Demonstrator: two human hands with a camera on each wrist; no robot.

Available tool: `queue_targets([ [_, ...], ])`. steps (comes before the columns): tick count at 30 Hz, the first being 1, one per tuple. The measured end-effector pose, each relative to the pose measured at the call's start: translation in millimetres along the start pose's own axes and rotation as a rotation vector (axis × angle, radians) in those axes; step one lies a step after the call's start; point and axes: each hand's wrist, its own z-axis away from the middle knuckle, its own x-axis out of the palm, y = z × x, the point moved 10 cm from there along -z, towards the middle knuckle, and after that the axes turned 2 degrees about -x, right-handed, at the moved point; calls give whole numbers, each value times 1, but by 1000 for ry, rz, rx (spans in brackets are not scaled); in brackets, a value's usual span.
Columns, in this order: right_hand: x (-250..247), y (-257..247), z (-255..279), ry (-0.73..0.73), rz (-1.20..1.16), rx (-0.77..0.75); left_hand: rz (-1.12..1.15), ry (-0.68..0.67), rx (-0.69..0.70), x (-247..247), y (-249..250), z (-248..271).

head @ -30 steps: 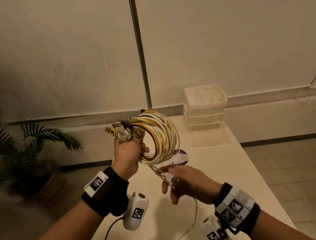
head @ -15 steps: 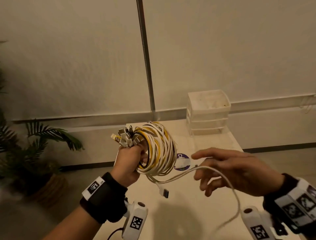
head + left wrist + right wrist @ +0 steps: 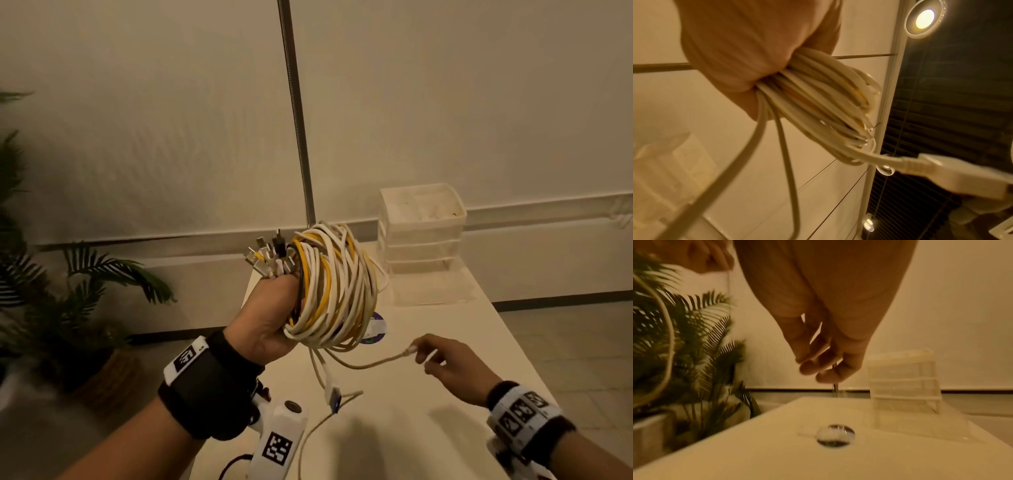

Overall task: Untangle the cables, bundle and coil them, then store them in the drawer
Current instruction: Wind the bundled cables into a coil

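Wristbands first, since they're nearest: both carry black-and-white square code markers, not readable text, and the white gadget by the left wrist has one too. No brand name legible anywhere.

The cable coil [image 3: 334,287] is my landmark. It's up in the air over the white table [image 3: 428,394], with the left hand [image 3: 270,318] fisted tight around one side of the loop, plug ends [image 3: 270,257] sticking out the top of the fist. Looks light and floppy, smooth jacket, so I'd guess loops slip off if the squeeze loosens. Grab it across all strands, like now.

Below the coil a USB plug [image 3: 334,397] dangles on a loose tail. Right of the coil, lower, the right hand [image 3: 448,366] pinches another free cable end [image 3: 383,361] between fingertips, narrow grip.

Just behind the coil's bottom edge there's a round sticker [image 3: 376,329] on the table, print too small to read. Farther back and right sits the clear plastic drawer unit [image 3: 423,229], bottom drawer pulled open.
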Motion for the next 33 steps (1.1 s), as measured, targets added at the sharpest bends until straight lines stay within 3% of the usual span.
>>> queue_targets([
  [3, 28, -18, -5, 39, -83, -25, 79, -127, -18, 26, 7, 11],
  [5, 53, -60, -10, 30, -181, -108, 138, -209, -13, 42, 16, 16],
  [7, 48, -121, -6, 144, -323, -261, 191, -279, -8, 56, 23, 20],
  [11, -13, -203, 33, 421, -742, -546, 141, -67, 31, 24, 13, -1],
  [13, -34, -220, 50, 410, -769, -614, 142, 84, 21, -5, -5, -11],
  [15, -43, -222, 54, 344, -783, -592, 160, 156, -12, -23, -26, -16],
  [18, -57, -198, 44, 375, -879, -433, 184, 218, -13, -37, -45, -17],
  [22, -61, -181, 23, 352, -653, -203, 173, 194, -43, -29, -71, -8],
  [24, -55, -184, 22, 291, -655, -189, 198, 144, -131, -20, -91, -6],
  [28, -36, -174, 27, 192, -916, -149, 443, 38, -268, -2, -120, -2],
  [31, -34, -171, 27, 200, -817, -157, 547, 7, -343, 7, -139, 5],
  [33, -32, -177, 29, 120, -844, -198, 537, 28, -381, 5, -150, 8],
])
